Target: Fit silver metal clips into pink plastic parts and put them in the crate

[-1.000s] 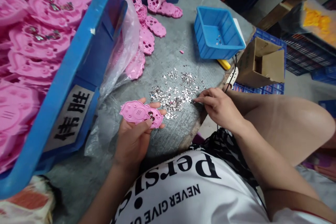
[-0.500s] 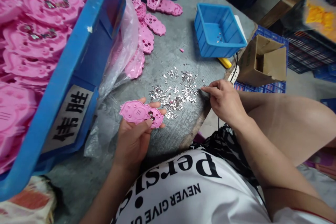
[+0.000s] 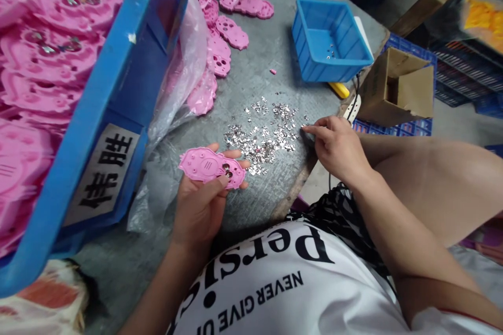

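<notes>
My left hand (image 3: 204,196) is closed round a pink plastic shell (image 3: 200,164), its thumb pressing near the narrower end. Shiny metal pieces (image 3: 227,170) sit in that end beside the thumb. On the grey table, just beyond the left fingertips, lies a scattered pile of small shiny metal parts (image 3: 261,144). At the pile's right edge is my right hand (image 3: 338,146), with its index finger pointing at the table and the thumb close beneath. Its fingers are drawn together, and whatever is between them is too small to see.
A big blue crate (image 3: 118,78) of pink shells stands at left. More pink shells (image 3: 231,31) lie beyond a clear plastic bag (image 3: 184,63). A small blue bin (image 3: 330,42) holds a few tiny pieces. A cardboard box (image 3: 396,86) stands past the table edge at right.
The scene has shifted slightly with the head. Both hands stay almost where they were, the left still holding the pink shell and the right beside the pile.
</notes>
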Demonstrator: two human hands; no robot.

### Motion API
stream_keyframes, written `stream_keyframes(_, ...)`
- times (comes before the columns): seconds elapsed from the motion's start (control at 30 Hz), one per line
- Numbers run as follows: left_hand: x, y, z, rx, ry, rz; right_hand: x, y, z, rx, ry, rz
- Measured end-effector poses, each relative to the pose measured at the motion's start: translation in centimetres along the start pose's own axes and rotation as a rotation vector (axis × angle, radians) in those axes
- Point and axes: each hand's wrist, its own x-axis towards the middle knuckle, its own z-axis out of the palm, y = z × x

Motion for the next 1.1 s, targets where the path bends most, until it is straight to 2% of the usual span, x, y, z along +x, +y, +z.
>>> stream_keyframes(0.2,0.0,0.0,0.2,0.026,0.028,-0.007,-0.3,-0.4,-0.1,0.026,-0.039,-0.082)
stream_keyframes(0.37,-0.1,-0.1,0.0,0.055,0.021,-0.012,0.5,-1.6,0.2,0.013,-0.015,-0.071)
stream_keyframes(0.57,0.0,-0.3,0.1,0.064,0.033,-0.006,0.5,-3.4,0.4,-0.012,-0.141,-0.235)
stream_keyframes(0.73,-0.1,-0.3,0.2,0.070,0.028,-0.007,0.6,-3.1,0.4,-0.033,-0.068,-0.119)
stream_keyframes(0.9,-0.1,-0.2,0.3,0.092,0.030,-0.015,0.6,-2.9,0.6,0.038,-0.089,-0.165)
stream_keyframes(1.1,0.0,-0.4,0.2,0.085,0.026,-0.011,1.3,-2.1,1.2,0.081,0.038,-0.055)
